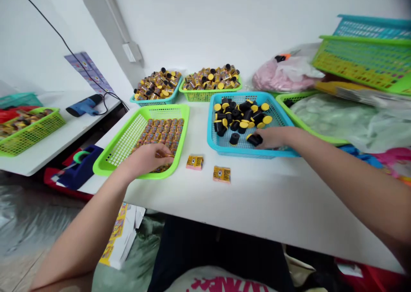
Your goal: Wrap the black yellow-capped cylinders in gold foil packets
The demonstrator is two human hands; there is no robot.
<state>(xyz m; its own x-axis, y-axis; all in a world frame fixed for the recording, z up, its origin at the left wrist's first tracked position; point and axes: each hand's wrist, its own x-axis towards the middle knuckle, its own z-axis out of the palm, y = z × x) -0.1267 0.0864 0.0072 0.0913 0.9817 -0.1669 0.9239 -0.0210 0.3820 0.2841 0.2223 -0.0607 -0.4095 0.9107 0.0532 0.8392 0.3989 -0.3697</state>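
My left hand (150,158) reaches into the near right corner of a green basket (183,142), fingers curled and pressed together; what they hold is hidden. Rows of small cylinders with printed wraps (163,131) stand in that basket. In a blue basket (212,133), my right hand (272,138) is closed at the fingertips on a small black tub with a yellow cap (253,139). Several similar black tubs (237,116) lie loose around it. On the table between the baskets lie two flat printed sleeves, a left one (194,162) and a right one (221,174).
Two heaped baskets of wrapped tubs, one at left (157,86) and one at right (212,78), stand by the wall. Stacked baskets (362,61) and plastic bags (340,116) fill the right. A blue heat gun (84,105) and a tape dispenser (80,165) are at left.
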